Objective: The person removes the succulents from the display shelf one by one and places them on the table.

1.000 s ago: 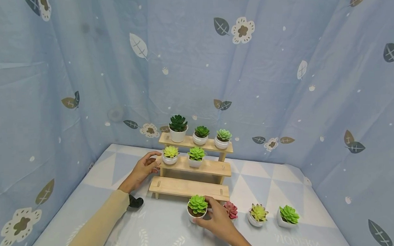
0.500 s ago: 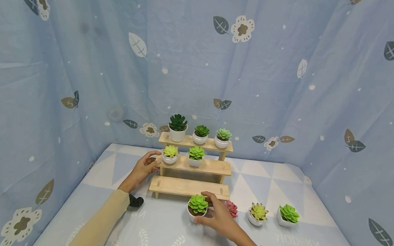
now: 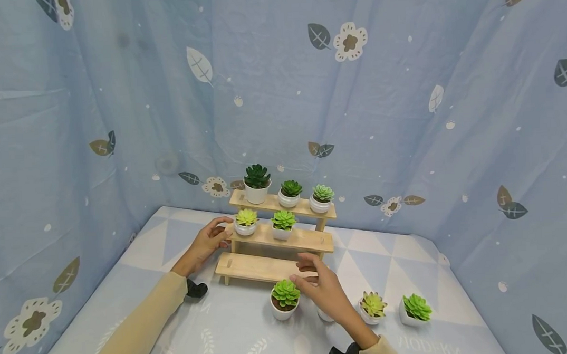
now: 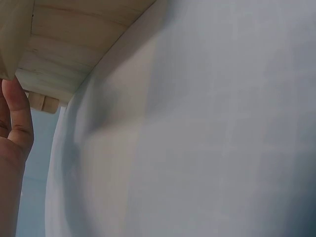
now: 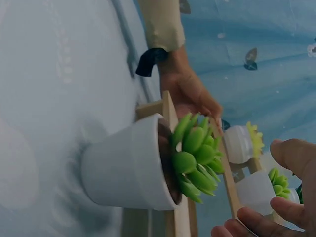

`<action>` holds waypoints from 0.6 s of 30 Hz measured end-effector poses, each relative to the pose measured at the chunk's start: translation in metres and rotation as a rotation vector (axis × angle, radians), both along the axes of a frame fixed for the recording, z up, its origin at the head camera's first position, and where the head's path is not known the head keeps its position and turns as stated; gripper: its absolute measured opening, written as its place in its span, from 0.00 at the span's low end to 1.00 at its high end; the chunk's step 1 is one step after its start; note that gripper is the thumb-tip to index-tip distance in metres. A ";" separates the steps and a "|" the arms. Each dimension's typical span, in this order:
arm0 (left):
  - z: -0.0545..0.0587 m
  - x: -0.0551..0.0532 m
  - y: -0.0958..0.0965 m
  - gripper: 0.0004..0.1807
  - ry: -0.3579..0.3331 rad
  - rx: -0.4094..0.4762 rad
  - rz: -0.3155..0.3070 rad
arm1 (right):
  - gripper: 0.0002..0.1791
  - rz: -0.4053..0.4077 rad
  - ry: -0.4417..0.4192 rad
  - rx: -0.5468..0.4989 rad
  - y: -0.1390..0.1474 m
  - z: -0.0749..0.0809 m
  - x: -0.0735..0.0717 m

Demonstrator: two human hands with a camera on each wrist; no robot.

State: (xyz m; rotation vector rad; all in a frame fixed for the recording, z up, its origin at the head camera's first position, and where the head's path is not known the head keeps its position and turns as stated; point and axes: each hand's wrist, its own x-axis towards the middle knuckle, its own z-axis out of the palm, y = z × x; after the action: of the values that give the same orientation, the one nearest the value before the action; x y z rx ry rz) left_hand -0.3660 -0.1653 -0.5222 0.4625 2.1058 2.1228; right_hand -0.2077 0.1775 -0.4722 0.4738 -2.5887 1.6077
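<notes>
A three-step wooden plant stand point(image 3: 254, 268) is at the middle of the table. My left hand point(image 3: 207, 246) holds the left end of its middle step; in the left wrist view, fingers point(image 4: 19, 106) meet the wood. My right hand point(image 3: 327, 291) is in the air over the lower step's right end, fingers spread and holding nothing. Just left of it, a bright green potted succulent point(image 3: 285, 299) in a round white pot stands on the table before the stand. In the right wrist view this succulent point(image 5: 197, 158) is apart from the fingers. A white pot point(image 3: 325, 315) is mostly hidden beneath my right hand.
Dark green point(image 3: 257, 177), mid-green point(image 3: 291, 189) and pale green point(image 3: 322, 194) succulents line the top step. Yellow point(image 3: 245, 218) and green point(image 3: 283, 220) ones share the middle step. A yellowish succulent point(image 3: 373, 305) and a green one point(image 3: 416, 308) stand right on the table. Patterned curtains point(image 3: 270, 93) surround it.
My right hand has let go of the bright green potted succulent and moved up and right, now covering the pink succulent. The left hand stays on the stand.
</notes>
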 end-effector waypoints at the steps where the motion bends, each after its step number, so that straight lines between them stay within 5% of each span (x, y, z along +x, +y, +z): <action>1: 0.000 0.000 0.000 0.29 0.003 0.000 0.000 | 0.32 -0.017 0.015 0.009 0.000 0.002 -0.002; 9: -0.002 -0.002 0.000 0.28 0.002 -0.006 0.005 | 0.32 -0.065 0.101 -0.016 0.000 0.016 -0.017; 18: -0.002 -0.001 -0.001 0.28 0.004 -0.008 0.003 | 0.30 -0.133 0.106 -0.036 -0.008 0.028 -0.040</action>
State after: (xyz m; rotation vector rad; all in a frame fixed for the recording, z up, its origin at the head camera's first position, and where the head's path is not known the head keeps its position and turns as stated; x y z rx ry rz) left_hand -0.3666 -0.1663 -0.5240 0.4632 2.1176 2.1160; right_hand -0.2476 0.1697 -0.4444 0.3657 -2.4537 1.5401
